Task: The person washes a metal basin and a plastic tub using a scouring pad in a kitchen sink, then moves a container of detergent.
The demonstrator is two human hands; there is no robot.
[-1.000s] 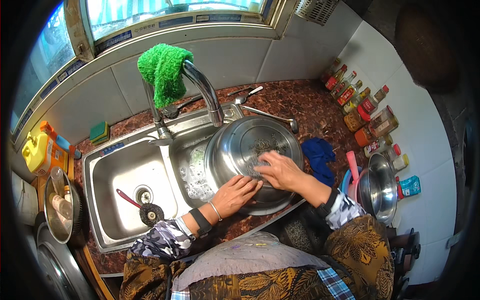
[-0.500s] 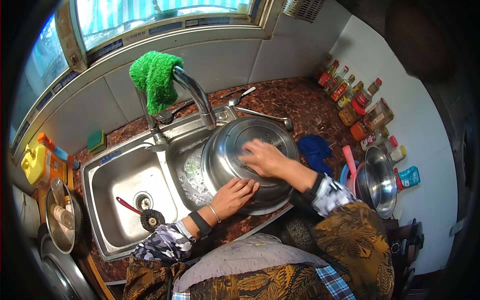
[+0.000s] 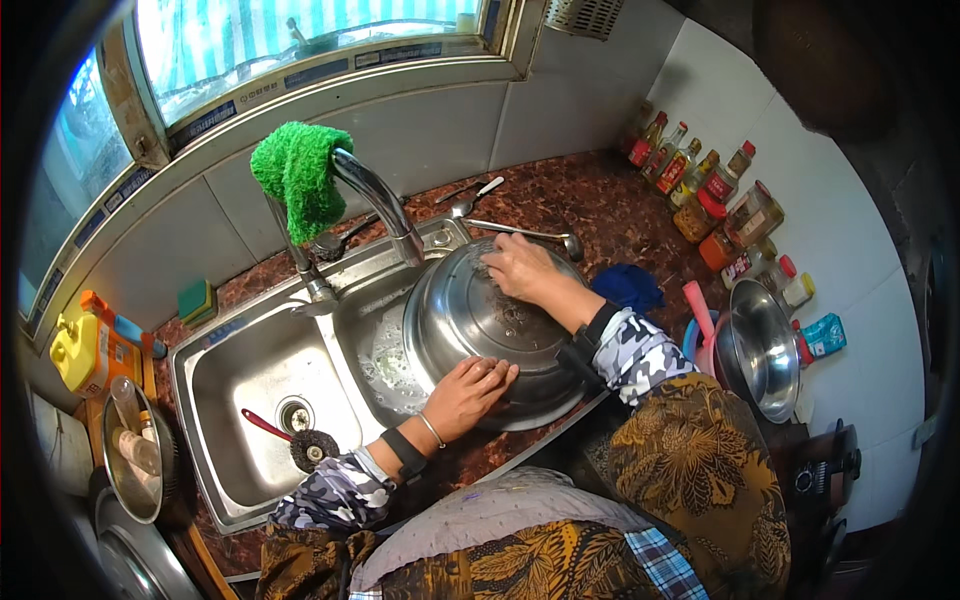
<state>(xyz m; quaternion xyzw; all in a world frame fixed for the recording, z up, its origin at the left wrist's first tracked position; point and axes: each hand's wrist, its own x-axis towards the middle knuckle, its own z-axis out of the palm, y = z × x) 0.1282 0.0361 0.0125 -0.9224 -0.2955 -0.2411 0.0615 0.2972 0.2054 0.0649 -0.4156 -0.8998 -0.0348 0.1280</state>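
A large stainless steel basin (image 3: 440,330) lies upside down, partly over the right sink bowl and partly over the counter, its wet base facing up. My left hand (image 3: 468,398) lies on the near side of its wall, fingers extended together against the metal. At the far part of the base, my right hand (image 3: 522,268) presses down with bent fingers closed. Something greyish seems to be under those fingertips, too hidden to name. Soapy water (image 3: 388,362) with foam shows in the right sink bowl, beside the basin.
A chrome faucet (image 3: 378,195) with a green cloth (image 3: 300,170) arches over the sink. A red-handled pot brush (image 3: 312,450) lies in the left bowl (image 3: 230,400). Bottles and jars (image 3: 722,185) line the right wall, near a metal bowl (image 3: 765,350). A ladle (image 3: 520,232) lies behind the basin.
My right hand has moved across the basin's base toward its far edge. My left hand stays against the basin's near side. The whole view has shifted slightly.
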